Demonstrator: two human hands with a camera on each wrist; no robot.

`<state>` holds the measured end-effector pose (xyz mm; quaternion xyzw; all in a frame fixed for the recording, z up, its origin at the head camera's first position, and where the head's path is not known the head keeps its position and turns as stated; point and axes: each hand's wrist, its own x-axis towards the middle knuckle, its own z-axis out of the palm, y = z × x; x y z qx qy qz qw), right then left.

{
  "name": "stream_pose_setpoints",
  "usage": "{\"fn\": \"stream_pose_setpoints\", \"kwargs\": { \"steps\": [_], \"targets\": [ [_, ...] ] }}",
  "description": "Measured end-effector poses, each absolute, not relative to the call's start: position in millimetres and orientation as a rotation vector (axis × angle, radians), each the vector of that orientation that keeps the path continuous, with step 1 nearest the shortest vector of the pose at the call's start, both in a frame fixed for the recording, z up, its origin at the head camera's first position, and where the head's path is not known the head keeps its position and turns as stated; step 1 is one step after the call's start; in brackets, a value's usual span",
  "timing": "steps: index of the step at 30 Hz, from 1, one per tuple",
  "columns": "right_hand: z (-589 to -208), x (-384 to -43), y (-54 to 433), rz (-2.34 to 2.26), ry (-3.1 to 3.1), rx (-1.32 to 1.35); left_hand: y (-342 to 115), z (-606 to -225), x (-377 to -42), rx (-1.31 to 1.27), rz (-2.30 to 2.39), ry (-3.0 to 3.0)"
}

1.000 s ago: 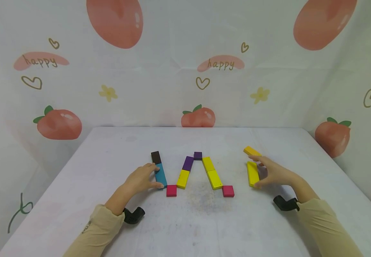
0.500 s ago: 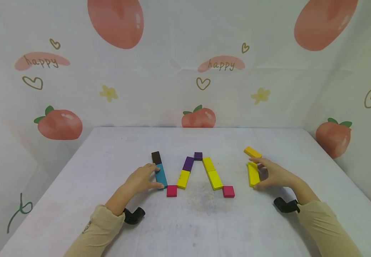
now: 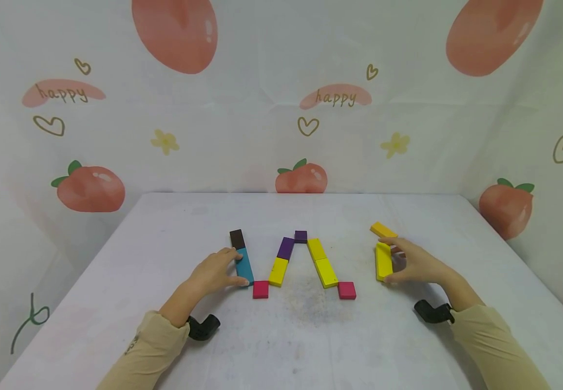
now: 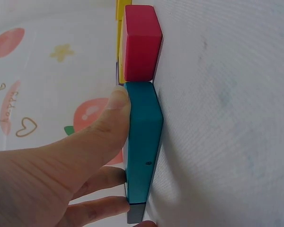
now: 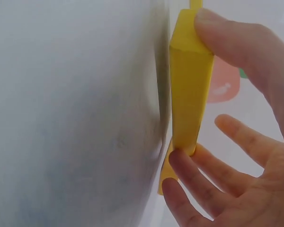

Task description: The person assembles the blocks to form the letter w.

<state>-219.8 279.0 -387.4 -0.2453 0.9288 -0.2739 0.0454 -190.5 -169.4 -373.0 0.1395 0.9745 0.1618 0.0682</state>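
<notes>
In the head view my left hand rests on a blue block that lies flat. Its thumb touches the near end and its fingertips the far end, as the left wrist view also shows. A black block continues from the blue one, and a red block meets its near end. My right hand holds a yellow block lengthwise, thumb at the near end and fingertips at the far end. A shadowed gap shows beneath this block in the right wrist view. Just beyond lies another yellow block, set slantwise.
Between the hands stands a zigzag of flat blocks: a yellow block, a purple block, a small purple block, a long yellow block and a right-hand red block. All lie on a white table before a printed cloth.
My right hand has shifted the yellow block slightly away from me, closer to the slanted yellow block. The left hand has stayed on the blue block.
</notes>
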Motion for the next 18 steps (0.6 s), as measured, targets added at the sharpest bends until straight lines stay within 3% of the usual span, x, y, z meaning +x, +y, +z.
{"fn": "stream_pose_setpoints", "kwargs": {
  "steps": [18],
  "targets": [
    [-386.3,-220.5,264.7,-0.898,2.813,-0.756,-168.8,-371.8,-189.7,0.415,0.48,2.928]
  ]
}}
